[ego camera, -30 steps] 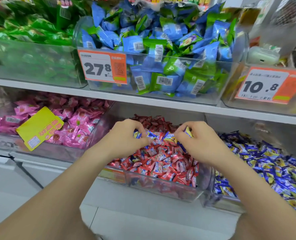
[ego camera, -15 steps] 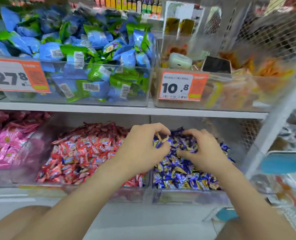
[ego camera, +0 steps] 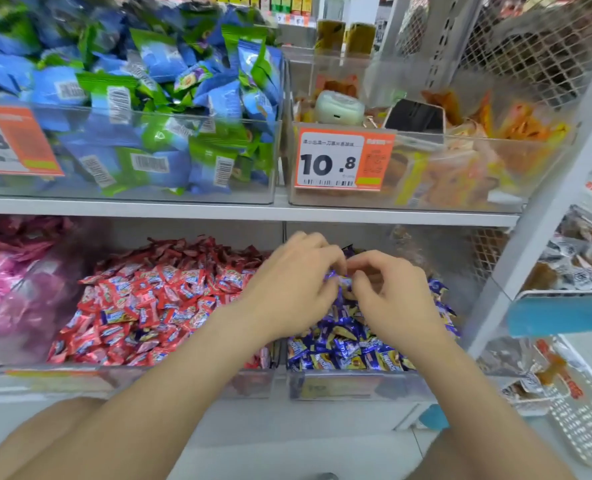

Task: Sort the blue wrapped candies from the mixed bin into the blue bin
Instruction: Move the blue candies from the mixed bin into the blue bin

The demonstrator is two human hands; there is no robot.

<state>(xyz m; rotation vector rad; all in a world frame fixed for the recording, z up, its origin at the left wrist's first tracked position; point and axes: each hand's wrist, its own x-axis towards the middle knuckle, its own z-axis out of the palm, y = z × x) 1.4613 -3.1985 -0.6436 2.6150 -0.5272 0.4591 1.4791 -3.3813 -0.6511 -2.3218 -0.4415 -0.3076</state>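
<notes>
Left hand (ego camera: 294, 289) and right hand (ego camera: 391, 299), fingers curled, pinched blue candies (ego camera: 339, 281) over the blue bin (ego camera: 339, 388) beneath them; let go unevenly, pieces might bounce into the mixed bin (ego camera: 80, 381) beside the left hand.

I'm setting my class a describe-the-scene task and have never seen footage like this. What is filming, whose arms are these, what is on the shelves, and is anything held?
There is no machine here: a person wears one wide-angle camera on the head, so the single picture looks forward and down at their own bare arms. The left hand and right hand meet over a clear plastic bin of small shiny blue-wrapped candies; the fingers of both curl around a few of them, seemingly pinching. Beside it, to the left, a clear mixed bin holds mostly red-wrapped candies with some blue ones. Above, an orange-and-white price tag reads 10.8.
</notes>
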